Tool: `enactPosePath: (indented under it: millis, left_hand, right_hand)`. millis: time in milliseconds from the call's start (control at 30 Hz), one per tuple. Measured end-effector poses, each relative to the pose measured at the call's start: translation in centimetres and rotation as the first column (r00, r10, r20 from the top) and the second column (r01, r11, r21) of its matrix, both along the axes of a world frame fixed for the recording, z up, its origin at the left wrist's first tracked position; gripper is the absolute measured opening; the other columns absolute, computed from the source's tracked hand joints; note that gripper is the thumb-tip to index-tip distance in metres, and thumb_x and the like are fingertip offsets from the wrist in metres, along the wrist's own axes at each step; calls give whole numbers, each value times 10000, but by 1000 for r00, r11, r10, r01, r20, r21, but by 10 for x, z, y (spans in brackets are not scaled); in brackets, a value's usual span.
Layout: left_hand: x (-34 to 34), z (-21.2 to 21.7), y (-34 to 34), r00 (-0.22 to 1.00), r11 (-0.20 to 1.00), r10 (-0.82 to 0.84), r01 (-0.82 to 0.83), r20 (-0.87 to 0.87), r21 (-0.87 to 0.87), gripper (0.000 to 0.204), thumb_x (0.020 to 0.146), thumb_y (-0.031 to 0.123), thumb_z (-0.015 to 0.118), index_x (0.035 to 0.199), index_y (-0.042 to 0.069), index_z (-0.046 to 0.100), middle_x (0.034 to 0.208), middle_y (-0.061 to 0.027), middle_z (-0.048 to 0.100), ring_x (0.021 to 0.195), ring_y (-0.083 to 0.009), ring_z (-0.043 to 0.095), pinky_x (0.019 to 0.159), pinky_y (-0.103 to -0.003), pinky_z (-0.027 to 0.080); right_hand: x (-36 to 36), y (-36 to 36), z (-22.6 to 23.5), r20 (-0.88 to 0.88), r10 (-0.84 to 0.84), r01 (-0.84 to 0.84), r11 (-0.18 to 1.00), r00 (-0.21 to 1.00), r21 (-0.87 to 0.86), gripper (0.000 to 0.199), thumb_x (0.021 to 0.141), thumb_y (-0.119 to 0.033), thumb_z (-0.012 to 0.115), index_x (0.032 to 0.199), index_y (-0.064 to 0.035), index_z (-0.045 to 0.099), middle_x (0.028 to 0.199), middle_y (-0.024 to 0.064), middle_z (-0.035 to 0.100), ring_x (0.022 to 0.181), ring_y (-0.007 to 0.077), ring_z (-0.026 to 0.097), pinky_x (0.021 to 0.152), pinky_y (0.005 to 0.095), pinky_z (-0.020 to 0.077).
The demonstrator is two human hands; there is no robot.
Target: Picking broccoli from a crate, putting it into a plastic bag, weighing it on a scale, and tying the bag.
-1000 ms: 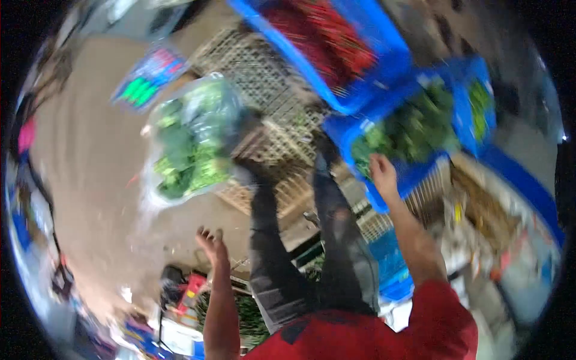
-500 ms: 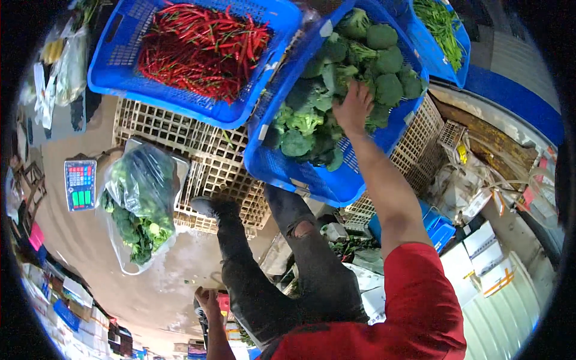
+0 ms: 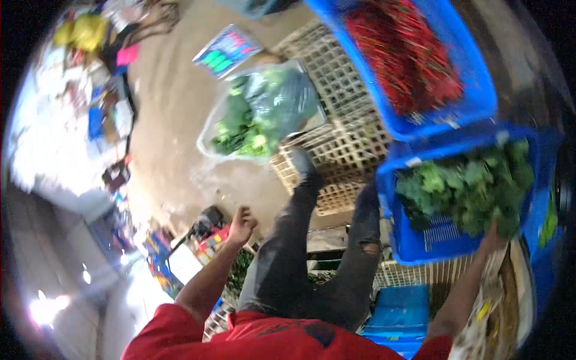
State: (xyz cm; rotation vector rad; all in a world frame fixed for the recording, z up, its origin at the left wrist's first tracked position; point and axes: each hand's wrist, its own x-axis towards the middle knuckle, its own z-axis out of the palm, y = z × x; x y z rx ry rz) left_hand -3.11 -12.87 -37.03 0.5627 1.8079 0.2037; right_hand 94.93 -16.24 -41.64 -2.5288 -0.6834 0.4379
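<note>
Broccoli heads (image 3: pixel 465 186) are heaped in a blue crate (image 3: pixel 393 252) at the right. My right hand (image 3: pixel 493 239) reaches to the near side of the heap and touches the broccoli. Its fingers are blurred and partly hidden among the green heads. My left hand (image 3: pixel 242 225) hangs in the air left of my legs, fingers loosely bent and slightly apart, with nothing visible in it. A clear plastic bag (image 3: pixel 282 99) with broccoli inside rests on a metal scale pan (image 3: pixel 313 122) in front of me. The scale's keypad display (image 3: pixel 225 51) stands beyond it.
A blue crate of red chillies (image 3: pixel 408 60) stands at the far right. Beige plastic grid pallets (image 3: pixel 354 108) lie under the crates, in front of my feet. Below the broccoli crate is a blue container (image 3: pixel 396 312). Cluttered goods (image 3: pixel 108 120) line the left side.
The view has swung left, so the crates appear farther right. My left hand has risen away from the red item beside it. My right hand has shifted to the broccoli heap's near edge.
</note>
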Motion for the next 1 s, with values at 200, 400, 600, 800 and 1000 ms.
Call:
enactPosePath:
  millis: [200, 400, 600, 800, 1000]
  left_hand:
    - [-82, 33, 74, 847, 966, 130, 10, -516, 259, 653, 830, 99, 738, 1380, 28, 394, 1242, -166, 478, 959, -222, 551, 851, -360, 511]
    - [-89, 33, 182, 982, 902, 75, 8, -174, 431, 740, 829, 180, 773, 1432, 44, 365, 1287, -178, 484, 1086, -249, 537, 889, -370, 501]
    - [-69, 67, 232, 832, 959, 189, -271, 522, 85, 591, 926, 157, 694, 1460, 112, 445, 1427, -111, 508, 1260, -222, 531, 985, -361, 512]
    - [-157, 38, 216, 483, 614, 580, -788, 656, 37, 362, 1017, 211, 574, 1371, 148, 525, 1224, -70, 650, 1139, -200, 624, 939, -384, 545]
    - [-176, 12, 229, 732, 774, 462, -609, 500, 175, 431, 985, 220, 629, 1378, 110, 490, 1112, -53, 591, 947, -164, 629, 778, -312, 525]
  right_hand:
    - [-372, 18, -6, -335, -397, 341, 915, 855, -213, 955, 945, -426, 657, 1614, -107, 54, 1644, 202, 132, 1471, 387, 276, 1185, 566, 316]
    - [-642, 140, 37, -902, 129, 38, 987, 411, 158, 774, 904, -396, 681, 1524, -108, 317, 1463, 158, 442, 1295, 321, 496, 1050, 479, 439]
    - [-856, 258, 60, -753, 658, -495, 658, 11, 567, 891, 831, -524, 785, 1464, -50, 376, 1363, 165, 477, 1308, 278, 464, 1110, 420, 361]
    - [-922, 375, 1, -562, 784, -908, 399, 266, 127, 675, 895, -327, 719, 1415, 26, 474, 1372, 246, 568, 1375, 370, 449, 1141, 497, 349]
    - [-947, 382, -60, -184, 940, -923, 219, 286, -315, 673, 833, -228, 725, 1413, -63, 425, 1127, 183, 667, 1191, 362, 502, 1060, 537, 281]
